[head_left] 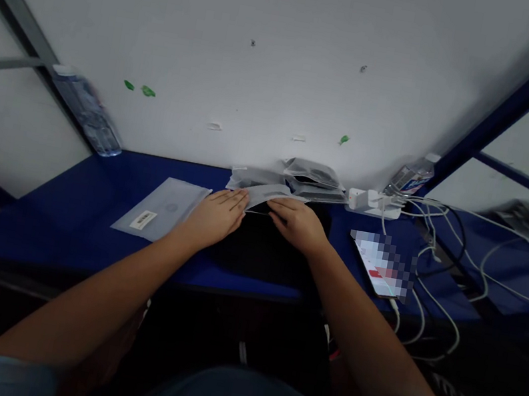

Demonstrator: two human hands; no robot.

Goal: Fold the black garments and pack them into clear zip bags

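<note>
A frosted clear plastic bag (273, 192) lies between my hands at the middle of the blue table. My left hand (216, 218) is closed on the bag's left edge, fingers together and pointing inward. At the bag's near right edge, my right hand (301, 226) is closed, with its fingertips on the plastic and its thumb low. Something black and soft-looking, like folded cloth (261, 245), spreads below the bag and between my wrists. Whether part of it sits inside the bag, I cannot tell. Left of my left hand lies a flat frosted bag (169, 206) with a white barcode label.
Several filled frosted bags (316, 174) are piled against the wall. A phone (378, 264) with a charging cable, a white power strip (372, 202) and tangled cables (433, 236) occupy the right. Plastic bottles stand at the left (86, 113) and right (411, 175) corners.
</note>
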